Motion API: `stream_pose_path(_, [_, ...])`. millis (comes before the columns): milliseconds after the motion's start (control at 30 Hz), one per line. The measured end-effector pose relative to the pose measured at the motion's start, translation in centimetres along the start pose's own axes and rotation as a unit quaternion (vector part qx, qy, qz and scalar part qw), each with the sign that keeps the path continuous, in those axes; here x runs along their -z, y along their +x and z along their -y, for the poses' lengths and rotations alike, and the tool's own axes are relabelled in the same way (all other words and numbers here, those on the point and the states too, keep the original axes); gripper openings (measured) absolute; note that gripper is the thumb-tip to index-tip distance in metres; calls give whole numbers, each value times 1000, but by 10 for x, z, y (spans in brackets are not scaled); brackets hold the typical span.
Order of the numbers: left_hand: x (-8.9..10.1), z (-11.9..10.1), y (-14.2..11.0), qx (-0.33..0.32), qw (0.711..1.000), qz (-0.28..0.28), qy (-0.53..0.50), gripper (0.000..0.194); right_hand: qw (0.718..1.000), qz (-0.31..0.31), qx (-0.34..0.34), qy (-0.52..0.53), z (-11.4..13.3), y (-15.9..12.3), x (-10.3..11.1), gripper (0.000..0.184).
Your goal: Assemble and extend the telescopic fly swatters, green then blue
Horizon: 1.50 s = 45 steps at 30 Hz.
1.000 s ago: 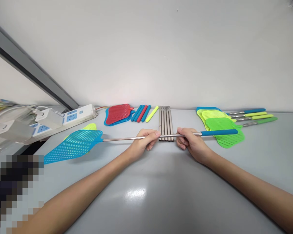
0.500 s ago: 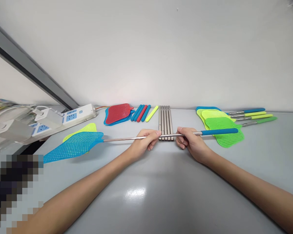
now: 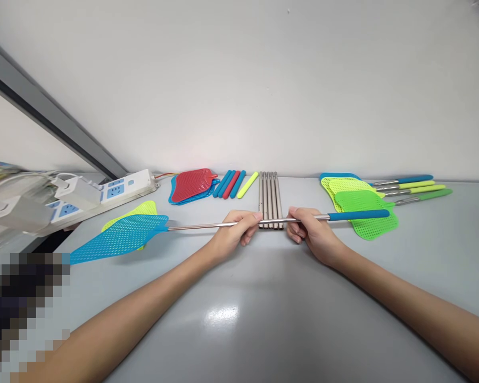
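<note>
Both my hands hold a blue fly swatter [image 3: 123, 234] level above the table, its metal telescopic rod drawn out long. My left hand [image 3: 237, 231] is closed on the thinner part of the rod, toward the mesh head. Farther right, my right hand [image 3: 313, 231] pinches the rod just short of the blue handle [image 3: 359, 215]. Behind my hands lies a row of several metal rods [image 3: 269, 197], partly covered by the swatter's rod. Under the blue mesh head, a yellow swatter head [image 3: 146, 209] rests on the table.
Red [image 3: 193, 183] and blue swatter heads are stacked at the back left, beside several coloured handle grips [image 3: 235, 183]. Several whole swatters, a green one [image 3: 367, 210] on top, lie at the right. A power strip [image 3: 131, 186] with plugged-in adapters occupies the left. A wall [image 3: 263, 96] stands behind.
Almost nothing differs. The view has shifted very slightly, while both hands keep the same hold on the fly swatter's rod.
</note>
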State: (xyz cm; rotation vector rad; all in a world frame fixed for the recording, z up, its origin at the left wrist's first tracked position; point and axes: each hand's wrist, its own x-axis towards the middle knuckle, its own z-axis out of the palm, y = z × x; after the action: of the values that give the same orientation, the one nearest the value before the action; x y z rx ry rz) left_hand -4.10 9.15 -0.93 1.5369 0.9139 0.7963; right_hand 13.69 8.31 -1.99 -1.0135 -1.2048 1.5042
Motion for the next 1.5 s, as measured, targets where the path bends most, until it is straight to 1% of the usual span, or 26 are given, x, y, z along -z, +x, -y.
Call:
stream_pose_path(467, [0,0,0,10,1000,-3,11,44,1000,-2,-6,-4,3,0,-2,40])
stream_pose_path(933, [0,-2,0,6,1000,-3,11,44,1000,0,-6,-4,2,0,-2,39])
stream_pose_path(1300, [-2,-3,0,25,999,-13,32,44,1000,-1,-7,-2,4,0,-3,39])
stream_pose_path(1500, [-1,-2,0,30,999,-9,6,44,1000,-2,-8,0,3,-1,-2,39])
